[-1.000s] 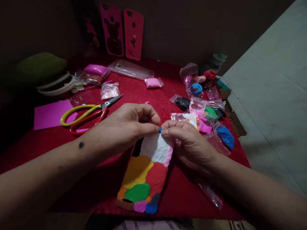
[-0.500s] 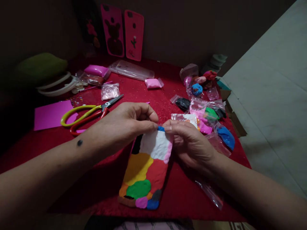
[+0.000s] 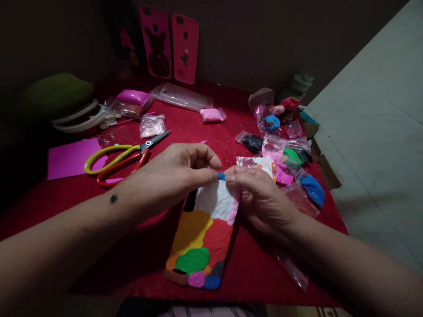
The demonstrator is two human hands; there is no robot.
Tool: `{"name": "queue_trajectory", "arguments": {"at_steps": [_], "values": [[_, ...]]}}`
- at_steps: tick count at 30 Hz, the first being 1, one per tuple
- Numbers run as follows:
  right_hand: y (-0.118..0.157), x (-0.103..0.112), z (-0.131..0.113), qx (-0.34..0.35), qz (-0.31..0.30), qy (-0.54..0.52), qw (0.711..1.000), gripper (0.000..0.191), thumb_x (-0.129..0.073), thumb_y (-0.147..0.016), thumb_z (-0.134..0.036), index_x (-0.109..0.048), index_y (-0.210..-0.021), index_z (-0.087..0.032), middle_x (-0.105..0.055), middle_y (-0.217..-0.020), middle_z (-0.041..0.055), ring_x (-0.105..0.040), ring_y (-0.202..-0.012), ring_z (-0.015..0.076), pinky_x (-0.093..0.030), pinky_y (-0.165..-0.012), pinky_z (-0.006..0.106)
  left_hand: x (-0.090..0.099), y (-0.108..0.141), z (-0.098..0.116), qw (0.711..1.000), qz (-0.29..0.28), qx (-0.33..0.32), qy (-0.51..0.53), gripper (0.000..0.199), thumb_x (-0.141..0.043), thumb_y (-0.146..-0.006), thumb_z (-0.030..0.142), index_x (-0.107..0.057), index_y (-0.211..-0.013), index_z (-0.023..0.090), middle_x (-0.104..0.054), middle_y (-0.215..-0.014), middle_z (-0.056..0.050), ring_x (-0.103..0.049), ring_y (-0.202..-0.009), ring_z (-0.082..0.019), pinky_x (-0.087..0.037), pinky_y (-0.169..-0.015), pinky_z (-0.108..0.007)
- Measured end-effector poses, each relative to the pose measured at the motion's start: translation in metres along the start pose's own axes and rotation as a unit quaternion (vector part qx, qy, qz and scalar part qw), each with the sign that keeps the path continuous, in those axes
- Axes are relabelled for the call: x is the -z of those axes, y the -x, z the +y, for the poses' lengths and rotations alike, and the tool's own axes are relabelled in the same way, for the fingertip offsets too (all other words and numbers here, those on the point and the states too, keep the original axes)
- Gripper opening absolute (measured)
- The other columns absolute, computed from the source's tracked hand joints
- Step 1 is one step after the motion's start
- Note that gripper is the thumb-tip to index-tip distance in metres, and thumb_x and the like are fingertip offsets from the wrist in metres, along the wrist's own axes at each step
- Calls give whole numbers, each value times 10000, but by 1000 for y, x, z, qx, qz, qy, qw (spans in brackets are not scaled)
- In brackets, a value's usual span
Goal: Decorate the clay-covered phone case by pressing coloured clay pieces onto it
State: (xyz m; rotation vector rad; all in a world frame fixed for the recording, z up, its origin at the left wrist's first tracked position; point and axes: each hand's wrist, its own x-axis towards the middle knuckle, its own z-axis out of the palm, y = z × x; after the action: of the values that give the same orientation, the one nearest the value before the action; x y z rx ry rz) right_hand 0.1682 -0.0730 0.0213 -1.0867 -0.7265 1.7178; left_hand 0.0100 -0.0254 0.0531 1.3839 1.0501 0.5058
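A phone case (image 3: 188, 233) is covered with patches of coloured clay: white, yellow, red, green, black, pink and others. It is held tilted over the cloth, its top end away from me. A strip of blue clay (image 3: 221, 176) shows at that end between my thumbs. My left hand (image 3: 185, 167) is closed at the top left edge, thumb against the blue clay and index finger bent above it. My right hand (image 3: 264, 193) grips the top right corner, thumb beside the blue clay. Its other fingers are partly hidden behind the case.
Scissors (image 3: 127, 160) and a pink sheet (image 3: 71, 158) lie left on the red cloth (image 3: 115, 259). Bags of clay, one blue (image 3: 310, 189), are piled right. Clear cases (image 3: 181, 97) lie behind; two pink cases (image 3: 185, 48) lean on the wall.
The case and both hands have shifted very slightly to the right. My left index finger has moved a little down and right. Both hands keep their hold at the top end.
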Motion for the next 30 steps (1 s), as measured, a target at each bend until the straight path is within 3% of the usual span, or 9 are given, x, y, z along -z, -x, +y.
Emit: {"name": "queue_trajectory", "arguments": {"at_steps": [8, 13, 22, 30], "values": [[-2, 0, 3, 9, 9, 7, 1000, 111, -710, -675, -199, -628, -615, -154, -549, -558, -30, -457, -503, 74, -334, -507, 219, -1, -1, -8, 1000, -9, -8, -9, 146, -654, -712, 249, -609, -846, 213, -609, -711, 15, -559, -634, -121, -399, -535, -220], [-1, -2, 0, 20, 5, -44, 999, 55, -673, -616, -173, -649, -588, -133, -550, -573, -17, -464, -547, 81, -371, -548, 216, -1, -2, -6, 999, -22, -1, 32, 126, -666, -693, 228, -621, -808, 202, -620, -692, 14, -571, -623, -117, -406, -541, -214], [-5, -6, -2, 16, 78, -69, 994, 97, -650, -566, -235, -681, -560, -143, -622, -601, 7, -526, -630, 125, -436, -643, 245, 0, -3, -8, 1000, 3, -1, 12, 147, -689, -660, 254, -611, -775, 206, -597, -660, 17, -553, -594, -121, -401, -522, -222], [-8, 2, 1, 39, 24, -39, 998, 104, -615, -617, -179, -710, -613, -137, -641, -650, 14, -534, -664, 126, -415, -680, 253, 2, -3, -7, 999, -5, -4, 32, 108, -673, -684, 229, -624, -772, 190, -607, -675, 22, -554, -614, -108, -392, -531, -201]]}}
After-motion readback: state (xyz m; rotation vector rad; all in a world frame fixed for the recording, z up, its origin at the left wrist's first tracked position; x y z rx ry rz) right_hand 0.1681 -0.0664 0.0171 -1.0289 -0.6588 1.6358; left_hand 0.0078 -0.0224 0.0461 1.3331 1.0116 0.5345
